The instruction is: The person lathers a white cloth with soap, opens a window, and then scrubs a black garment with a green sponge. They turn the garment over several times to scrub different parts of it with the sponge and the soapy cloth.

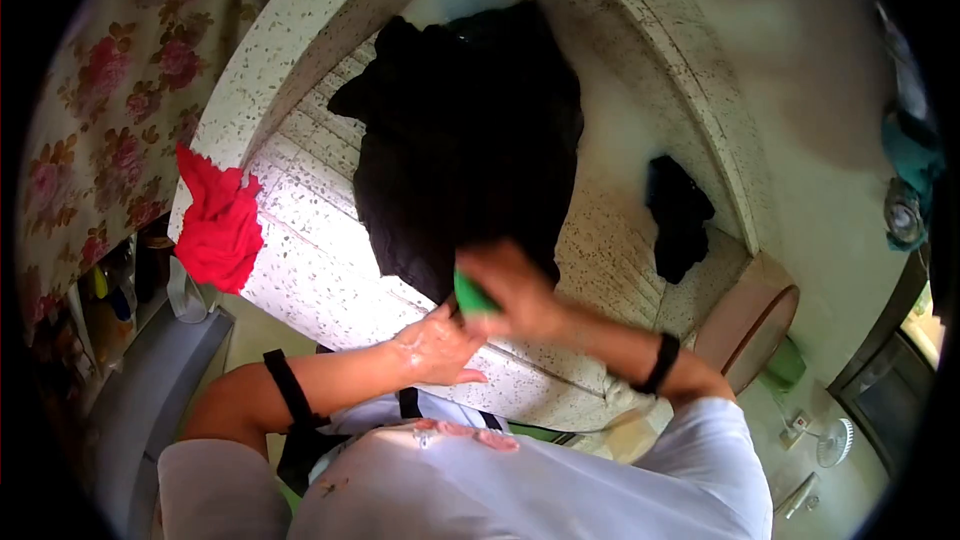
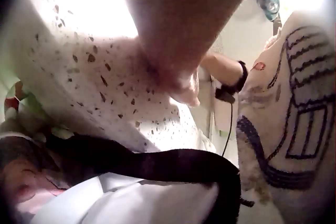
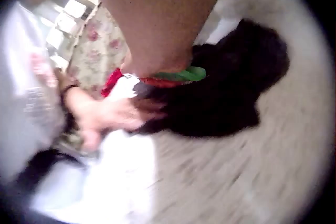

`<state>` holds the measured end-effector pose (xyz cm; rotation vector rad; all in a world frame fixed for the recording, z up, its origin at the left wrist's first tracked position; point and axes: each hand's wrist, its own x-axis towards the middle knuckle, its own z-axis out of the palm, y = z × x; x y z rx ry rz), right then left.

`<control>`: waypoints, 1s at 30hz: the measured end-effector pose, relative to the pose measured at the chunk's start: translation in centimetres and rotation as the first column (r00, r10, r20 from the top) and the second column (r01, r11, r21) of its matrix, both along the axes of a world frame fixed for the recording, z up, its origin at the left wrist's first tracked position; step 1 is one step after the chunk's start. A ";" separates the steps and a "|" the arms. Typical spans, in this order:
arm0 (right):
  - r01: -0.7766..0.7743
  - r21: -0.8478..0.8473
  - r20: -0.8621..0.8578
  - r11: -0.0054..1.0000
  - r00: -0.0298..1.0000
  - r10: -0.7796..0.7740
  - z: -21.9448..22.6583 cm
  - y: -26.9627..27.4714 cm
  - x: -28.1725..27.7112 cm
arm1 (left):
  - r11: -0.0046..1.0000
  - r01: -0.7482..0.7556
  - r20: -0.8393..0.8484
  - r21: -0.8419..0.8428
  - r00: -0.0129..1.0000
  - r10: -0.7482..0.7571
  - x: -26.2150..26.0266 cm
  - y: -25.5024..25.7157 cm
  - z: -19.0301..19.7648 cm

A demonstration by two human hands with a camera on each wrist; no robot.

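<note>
A large black cloth (image 1: 460, 150), apparently a garment, lies spread over the ridged floor of a speckled stone wash basin (image 1: 300, 180). My right hand (image 1: 515, 290) grips a green oval scrub brush (image 1: 470, 295) with a reddish underside, low over the cloth's near end; the hand is blurred. In the right wrist view the green brush (image 3: 184, 74) shows against the black cloth (image 3: 210, 103). Wet and foamy on its back, my left hand (image 1: 440, 348) rests on the cloth's near edge, thumb stretched out. From the right wrist, the left hand's fingers (image 3: 149, 108) lie extended on the cloth.
A red cloth (image 1: 220, 225) hangs over the basin's left rim. Another small black cloth (image 1: 680, 220) lies at the basin's right side. A pink round tub (image 1: 750, 320) stands beyond the right corner, near a small white fan (image 1: 835, 442). A floral curtain (image 1: 110, 90) hangs at left.
</note>
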<state>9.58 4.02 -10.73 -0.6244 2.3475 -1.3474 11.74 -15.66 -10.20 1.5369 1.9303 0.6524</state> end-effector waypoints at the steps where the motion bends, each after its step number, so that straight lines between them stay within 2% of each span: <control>1: -0.002 0.135 0.011 0.991 1.000 0.001 -1.4 -0.8 -0.3 | 0.987 -0.109 0.126 0.115 0.988 0.094 0.2 -0.3 -0.3; 3: 0.188 0.223 -0.075 0.957 0.982 -0.175 -5.7 -0.9 -3.6 | 0.997 -0.054 0.028 0.064 0.998 0.052 0.1 0.0 -0.3; 4: 0.375 0.159 -0.162 0.913 0.922 -0.351 -8.9 0.2 -8.3 | 0.999 -0.038 -0.055 0.039 0.998 0.040 -0.6 0.2 0.6; 6: 0.574 0.200 -0.365 0.794 0.796 -0.483 -14.6 1.9 -17.0 | 0.998 -0.062 -0.036 0.015 0.997 0.062 0.0 0.3 0.2; 7: 0.524 0.265 -0.222 0.809 0.850 -0.478 -14.4 1.9 -18.2 | 0.997 -0.077 -0.029 0.020 0.997 0.078 0.1 0.3 0.1; 9: 0.404 0.396 0.082 0.825 0.879 -0.470 -11.4 2.5 -18.4 | 0.998 -0.068 -0.008 0.007 0.998 0.068 -0.1 0.3 0.3; 11: 0.411 0.246 -0.074 0.878 0.911 -0.405 -7.3 1.5 -11.1 | 0.999 -0.046 -0.057 0.025 0.997 0.048 0.4 0.2 -0.4; 12: 0.241 0.239 -0.034 0.941 0.970 -0.240 -3.5 1.5 -7.2 | 0.998 -0.042 -0.087 0.042 0.995 0.046 0.6 0.2 -0.7; 13: 0.102 0.177 -0.108 0.979 0.991 -0.083 -2.6 1.8 -2.5 | 0.999 -0.030 -0.057 0.024 0.998 0.031 0.4 0.3 -0.3; 14: -0.014 0.067 -0.097 0.998 0.995 0.021 -1.5 2.0 1.2 | 1.000 -0.016 -0.030 0.003 0.999 0.016 -0.1 0.3 0.3; 15: 0.057 0.114 -0.195 0.992 0.980 -0.034 -3.3 2.8 1.2 | 1.000 -0.009 -0.011 -0.018 1.000 0.009 -0.6 0.5 0.2; 16: 0.134 0.146 -0.294 0.980 0.952 -0.087 -5.2 3.4 1.2 | 0.998 -0.041 -0.063 0.040 0.997 0.043 -0.2 0.4 -0.1; 18: 0.413 0.272 -0.202 0.869 0.908 -0.368 -11.2 4.7 -6.1 | 0.998 -0.049 -0.059 0.040 0.997 0.052 -0.4 0.6 0.1; 20: 0.512 0.444 -0.278 0.735 0.859 -0.431 -14.1 5.4 -13.4 | 0.997 -0.072 -0.065 0.008 0.995 0.072 0.0 1.0 0.3; 22: 0.471 0.340 -0.215 0.814 0.882 -0.420 -14.9 7.6 -14.8 | 0.997 -0.072 -0.090 -0.010 0.993 0.071 0.0 1.2 0.8; 24: 0.696 0.230 -0.289 0.680 0.716 -0.635 -13.9 12.1 -12.3 | 0.996 -0.082 -0.026 -0.019 0.996 0.082 -1.5 1.4 1.1; 25: 0.850 0.151 -0.154 0.505 0.525 -0.837 -14.0 15.4 -10.8 | 0.996 -0.083 0.027 -0.030 0.996 0.084 -2.1 1.5 0.1; 26: 0.910 0.143 -0.183 0.389 0.411 -0.893 -14.3 19.1 -9.0 | 0.996 -0.079 0.088 -0.043 0.993 0.082 -2.9 1.5 -0.6; 27: 0.891 0.382 -0.416 0.247 0.404 -0.815 -15.4 22.0 -6.2 | 0.997 -0.065 0.068 -0.038 0.995 0.068 -5.5 2.2 -0.2; 28: 0.830 0.557 -0.606 0.037 0.437 -0.665 -16.2 23.4 -4.3 | 0.974 -0.046 -0.127 0.221 0.989 0.076 -5.9 2.4 -3.8; 29: 0.801 0.596 -0.499 0.044 0.414 -0.761 -16.4 22.7 -4.4 | 0.997 -0.009 -0.134 0.078 0.991 0.020 -8.5 3.7 -2.9; 30: 0.773 0.632 -0.383 0.062 0.381 -0.841 -16.5 21.0 -5.4 | 0.996 -0.016 -0.294 0.091 0.955 0.042 -9.9 3.9 -5.0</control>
